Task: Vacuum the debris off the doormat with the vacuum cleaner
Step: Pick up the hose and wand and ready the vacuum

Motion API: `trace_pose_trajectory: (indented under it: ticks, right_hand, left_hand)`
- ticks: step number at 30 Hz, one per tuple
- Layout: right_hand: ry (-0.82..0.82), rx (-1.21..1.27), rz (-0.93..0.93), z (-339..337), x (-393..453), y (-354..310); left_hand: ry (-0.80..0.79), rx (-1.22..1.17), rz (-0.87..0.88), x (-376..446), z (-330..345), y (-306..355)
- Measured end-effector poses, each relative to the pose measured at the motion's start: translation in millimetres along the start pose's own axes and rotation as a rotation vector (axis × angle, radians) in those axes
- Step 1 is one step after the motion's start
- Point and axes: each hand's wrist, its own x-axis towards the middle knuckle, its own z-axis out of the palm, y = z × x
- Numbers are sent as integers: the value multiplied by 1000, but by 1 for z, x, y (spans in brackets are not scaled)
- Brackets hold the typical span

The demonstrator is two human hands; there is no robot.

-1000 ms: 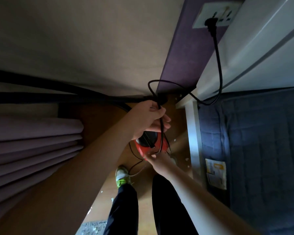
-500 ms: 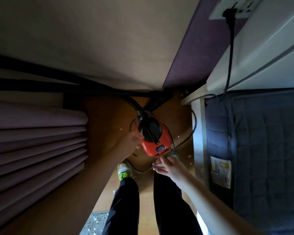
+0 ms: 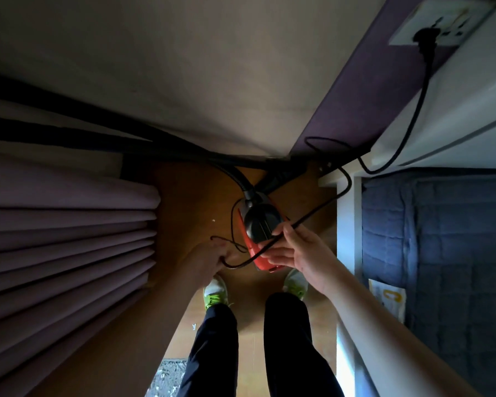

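Observation:
A red and black vacuum cleaner point(image 3: 258, 224) stands on the wooden floor in front of my feet, its black hose point(image 3: 235, 174) leading off to the upper left. Its black power cord point(image 3: 321, 207) runs from the wall socket point(image 3: 441, 22) at top right down across the vacuum. My right hand point(image 3: 298, 250) pinches the cord just over the vacuum's body. My left hand point(image 3: 209, 260) grips a lower stretch of the same cord left of the vacuum. The grey doormat point(image 3: 166, 379), speckled with white debris, shows at the bottom edge behind my legs.
Folded purple curtains point(image 3: 69, 239) fill the left side. A bed with a blue quilt point(image 3: 441, 267) and white frame point(image 3: 345, 224) lines the right. A beige wall stands ahead. White crumbs point(image 3: 194, 326) lie scattered on the narrow wooden floor point(image 3: 195, 202).
My right hand rose from beside the vacuum's base and took the cord above it. My left hand left the vacuum's side and now grips the cord lower down. The cord hangs slacker.

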Motion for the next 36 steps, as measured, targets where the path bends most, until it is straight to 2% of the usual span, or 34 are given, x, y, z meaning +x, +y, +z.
trace_pose_trajectory:
  ticks: [2,5,11,16,18,21,27,31,34,36]
  right_hand:
    - [119,-105,105,-9,11,7]
    - [278,-128,265,-20,25,22]
    - [245,-209,366,-16,41,38]
    - [235,-236,330,-9,57,51]
    - [238,-279,322,-8,63,57]
    - [260,-370,347,-14,73,70]
    - [317,-574,442,-34,96,97]
    - [288,-849,336,-43,123,106]
    - [306,-910,279,-42,155,111]
    - [355,-944,237,-39,180,114]
  left_hand:
    - [151,-42,59,3,2,11]
    - [206,72,188,3,3,18]
    - [343,318,311,11,-12,16]
    - [394,473,253,19,-33,11]
    - [382,410,193,28,-40,10]
    - [346,180,125,49,-54,0]
    - [246,-252,40,40,-47,30]
    - [153,-512,115,38,-50,35]
    - [147,-516,209,51,-55,32]
    - [255,-268,352,62,-62,28]
